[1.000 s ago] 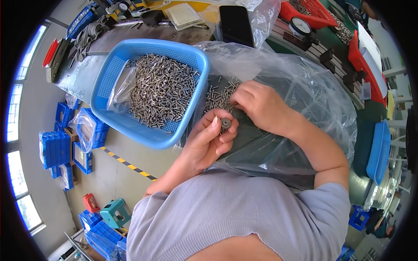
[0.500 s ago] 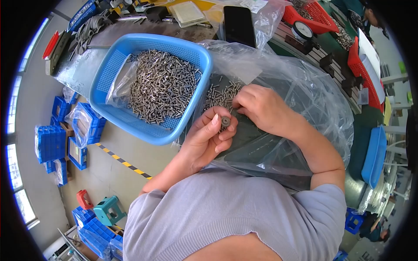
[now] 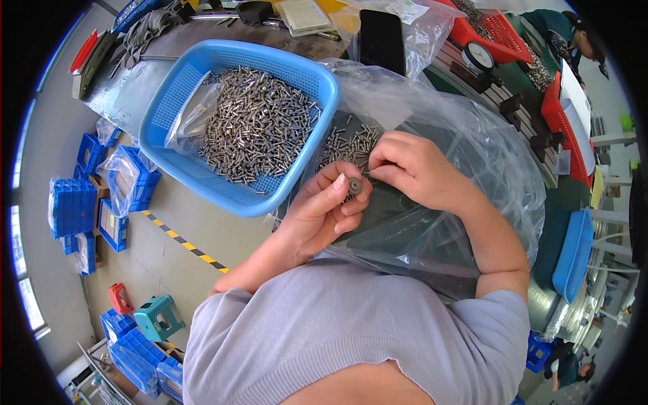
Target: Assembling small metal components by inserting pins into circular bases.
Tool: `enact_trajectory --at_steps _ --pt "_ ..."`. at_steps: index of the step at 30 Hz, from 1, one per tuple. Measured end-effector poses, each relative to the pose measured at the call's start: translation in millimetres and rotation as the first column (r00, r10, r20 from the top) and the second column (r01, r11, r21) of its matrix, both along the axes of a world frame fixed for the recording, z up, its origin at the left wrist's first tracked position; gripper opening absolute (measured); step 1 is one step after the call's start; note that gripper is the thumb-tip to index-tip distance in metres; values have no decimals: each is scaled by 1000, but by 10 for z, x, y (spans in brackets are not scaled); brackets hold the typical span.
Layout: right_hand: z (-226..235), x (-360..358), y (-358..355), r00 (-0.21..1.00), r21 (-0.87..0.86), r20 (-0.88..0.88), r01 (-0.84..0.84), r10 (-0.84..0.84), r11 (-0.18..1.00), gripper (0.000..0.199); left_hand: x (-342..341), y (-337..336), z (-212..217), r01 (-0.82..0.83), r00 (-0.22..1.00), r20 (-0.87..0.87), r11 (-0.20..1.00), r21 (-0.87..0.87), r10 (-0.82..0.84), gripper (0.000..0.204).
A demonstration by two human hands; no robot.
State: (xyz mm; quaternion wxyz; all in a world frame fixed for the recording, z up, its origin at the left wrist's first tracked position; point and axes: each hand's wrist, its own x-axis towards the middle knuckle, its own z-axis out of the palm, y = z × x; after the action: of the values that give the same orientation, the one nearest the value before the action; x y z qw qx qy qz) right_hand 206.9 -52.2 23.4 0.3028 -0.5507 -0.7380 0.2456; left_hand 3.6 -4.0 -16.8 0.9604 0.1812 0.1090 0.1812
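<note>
My left hand [image 3: 322,206] is closed round a small, dark, round metal part [image 3: 354,185] with a hole in its end face, gripped between thumb and fingers. Close beside it, my right hand [image 3: 413,169] is pinched, thumb against fingertips, just right of that part. Whatever sits in this pinch is too small to make out. Beyond both hands lies a loose heap of small metal pins [image 3: 351,143] on clear plastic sheeting [image 3: 466,128]. To the left, a blue perforated basket [image 3: 331,88] holds a large pile of similar pins [image 3: 260,125] and a clear bag [image 3: 192,121].
A black phone [image 3: 382,42] lies at the back. A dial gauge [image 3: 478,57] stands by metal rails, with red baskets [image 3: 563,128] on the right. Blue crates [image 3: 73,206], a teal stool [image 3: 158,317] and a red stool [image 3: 120,298] stand on the floor at left.
The view has shifted slightly. My right hand has drawn a little away from the round part, still pinched; my left hand keeps its hold.
</note>
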Motion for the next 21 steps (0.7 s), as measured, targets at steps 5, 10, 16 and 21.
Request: enact_trajectory --at_steps 5,10,16,21 --pt "175 -55 -67 921 -256 -387 -57 -49 965 9 6 -3 3 18 1000 -10 1000 -1 -18 22" --pt "166 -91 -87 905 -250 -421 -61 -52 966 11 13 -7 26 32 999 -29 999 6 -31 22" --pt "187 -129 -98 918 -199 -394 -40 -43 979 10 5 -5 12 58 998 -33 998 33 -57 22" --pt "203 -180 -114 942 -173 -333 -23 -36 985 11 14 -15 17 46 997 -65 998 39 -44 23"
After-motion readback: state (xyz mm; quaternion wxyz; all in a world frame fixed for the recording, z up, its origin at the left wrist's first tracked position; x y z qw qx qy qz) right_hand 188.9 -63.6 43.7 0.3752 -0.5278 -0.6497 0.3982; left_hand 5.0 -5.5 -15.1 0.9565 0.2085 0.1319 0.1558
